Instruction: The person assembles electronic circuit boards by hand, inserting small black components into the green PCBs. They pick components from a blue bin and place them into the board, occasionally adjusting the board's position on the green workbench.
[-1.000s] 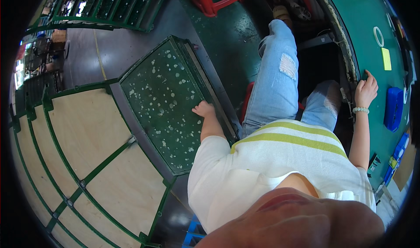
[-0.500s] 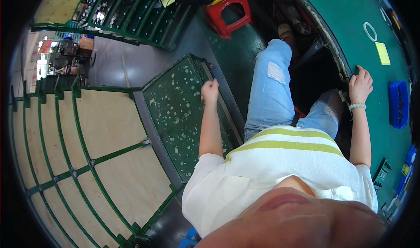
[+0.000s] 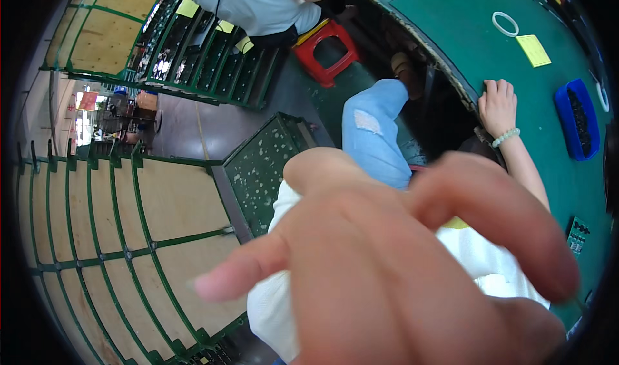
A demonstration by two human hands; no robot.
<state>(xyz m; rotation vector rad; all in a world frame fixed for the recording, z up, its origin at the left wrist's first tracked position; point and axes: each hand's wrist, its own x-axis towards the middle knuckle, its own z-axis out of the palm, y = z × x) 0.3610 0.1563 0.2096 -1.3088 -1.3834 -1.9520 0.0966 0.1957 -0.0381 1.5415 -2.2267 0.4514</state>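
My left hand (image 3: 380, 255) is raised very close to the camera, large and partly blurred. Its fingers are spread apart and nothing shows in them; some fingertips are out of sight. At the edge of the green tabletop (image 3: 451, 36), my right hand (image 3: 499, 110) lies palm down with its fingers stretched out, holding nothing. A pale bead bracelet (image 3: 506, 137) circles that wrist. To its right stands a blue tray (image 3: 561, 104) with small dark pieces inside. Farther off lie a yellow paper note (image 3: 534, 50) and a white ring (image 3: 505, 24). A small green circuit board (image 3: 578, 235) is on the tabletop nearer to me.
On the left stands a green metal rack with wooden panels (image 3: 180, 197), beside a speckled green surface (image 3: 264, 172). Another green rack (image 3: 213, 75) holds boards at the back. A person in a light shirt (image 3: 251, 4) is near a red stool (image 3: 332, 52).
My left hand has risen from above the speckled surface to just before the camera, its fingers opening out. The view has shifted; my right hand stays at the table edge.
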